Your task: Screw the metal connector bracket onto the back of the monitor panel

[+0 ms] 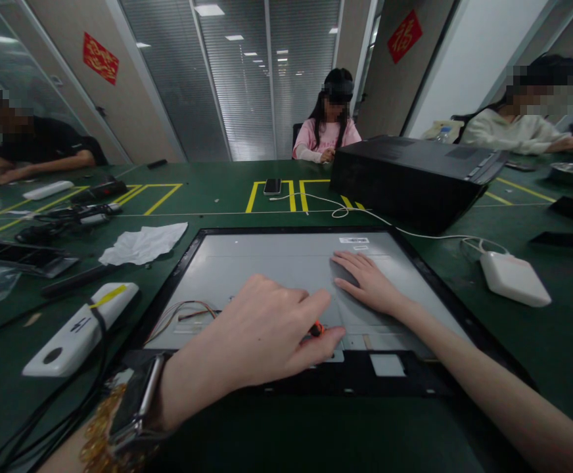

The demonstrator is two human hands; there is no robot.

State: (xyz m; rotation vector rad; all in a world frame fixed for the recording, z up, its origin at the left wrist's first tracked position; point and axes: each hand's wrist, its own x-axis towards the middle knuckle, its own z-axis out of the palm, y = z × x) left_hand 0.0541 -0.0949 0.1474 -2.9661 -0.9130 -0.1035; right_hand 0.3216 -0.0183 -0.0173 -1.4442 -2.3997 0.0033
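Observation:
A flat display panel [276, 269] with a grey metal back and black frame lies in front of me. My left hand [271, 325] is over its near part, fingers closed around a screwdriver [318, 328]; only a bit of its orange and black handle shows, and its tip is hidden. My right hand [365, 282] rests flat on the panel's right half, fingers stretched out, holding nothing. Thin coloured wires [188, 306] run over the panel left of my left hand. A white label [354, 240] is near its far edge.
Left of the panel are a white power strip [82, 328], black cables [77, 420] and a crumpled tissue [143, 243]. A large black case [409, 184] stands beyond the panel at right, with a white adapter [513, 277] nearer. Several people sit around the table.

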